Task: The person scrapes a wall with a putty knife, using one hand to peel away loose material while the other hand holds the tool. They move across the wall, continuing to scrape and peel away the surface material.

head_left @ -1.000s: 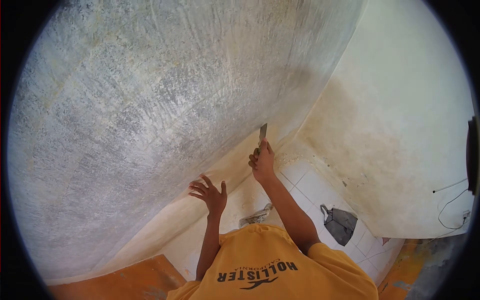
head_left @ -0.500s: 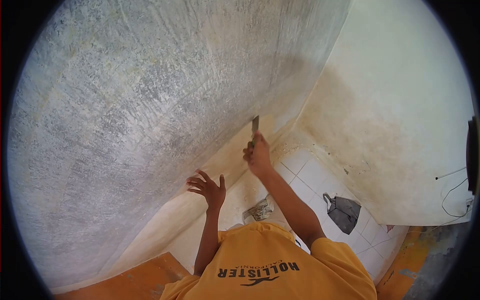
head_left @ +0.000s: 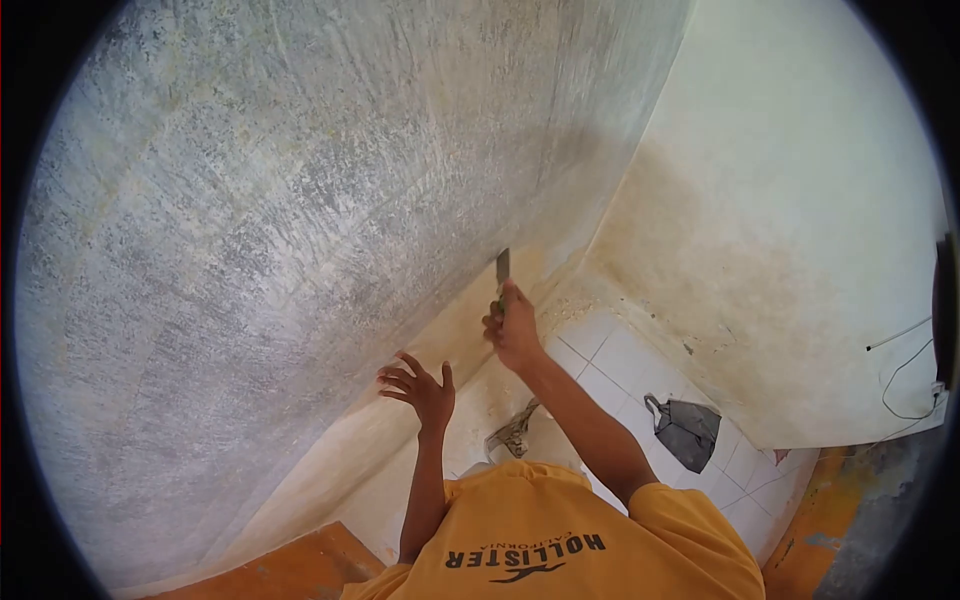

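In the head view, my right hand (head_left: 514,328) is wrapped round the handle of a scraper (head_left: 503,265). Its flat metal blade points up, at the lower part of a grey, patchy wall (head_left: 300,220). Only a bit of the handle shows between my fingers. Lower and to the left, my left hand (head_left: 424,394) has its fingers spread, fingertips right by the same wall, with nothing held. Below the grey surface runs a bare tan strip (head_left: 460,330) of wall.
A pale wall (head_left: 790,200) with brown stains meets the grey one at a corner. On the white tiled floor (head_left: 620,365) lie a dark grey bag (head_left: 688,432) and a crumpled patterned item (head_left: 512,432). A thin cable (head_left: 890,400) hangs at the right. Orange surfaces (head_left: 270,568) border the bottom.
My right hand and the scraper have moved slightly down and left along the wall. My left hand stays spread in nearly the same place.
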Available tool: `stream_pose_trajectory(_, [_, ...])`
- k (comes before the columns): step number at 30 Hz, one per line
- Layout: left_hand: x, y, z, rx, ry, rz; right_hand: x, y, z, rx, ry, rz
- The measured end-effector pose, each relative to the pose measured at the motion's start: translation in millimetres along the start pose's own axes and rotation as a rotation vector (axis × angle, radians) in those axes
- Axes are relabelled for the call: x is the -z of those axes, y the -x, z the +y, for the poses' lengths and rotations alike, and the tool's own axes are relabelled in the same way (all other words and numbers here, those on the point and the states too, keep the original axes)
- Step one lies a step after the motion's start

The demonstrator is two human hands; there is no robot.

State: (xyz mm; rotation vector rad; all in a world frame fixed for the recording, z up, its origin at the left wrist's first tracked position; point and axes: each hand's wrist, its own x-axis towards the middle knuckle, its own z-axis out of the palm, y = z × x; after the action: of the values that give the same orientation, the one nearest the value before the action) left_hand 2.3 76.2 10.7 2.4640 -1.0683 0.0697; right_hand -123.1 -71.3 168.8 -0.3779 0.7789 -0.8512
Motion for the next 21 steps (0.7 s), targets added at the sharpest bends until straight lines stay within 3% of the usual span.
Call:
stream_pose_trajectory(6, [1.5, 1.0, 0.6, -0.006, 0.010, 0.004, -5.9, 20.6, -0.6, -0.046, 0.055, -0.076])
stream_pose_trajectory(9, [0.1, 1.5, -1.5, -0.011, 0.017, -0.011, 7.0, -17.5, -3.4, 0.088, -0.002, 0.031])
stream_pose_trajectory(13, [-4.1, -1.8, -3.4, -0.024, -0.012, 0.026, -8.1, 13.8, -4.4, -0.023, 0.064, -0.043])
stream_pose_trajectory(17, [0.3, 3.0, -0.4, -0.009, -0.006, 0.006, 17.8, -16.7, -12.9, 0.010, 0.032, -0.038])
stream_pose_trajectory(21, [-0.8, -1.2, 2.3, -0.008, -0.027, 0.028, -1.8, 3.3, -14.5, -0.079, -0.010, -0.011])
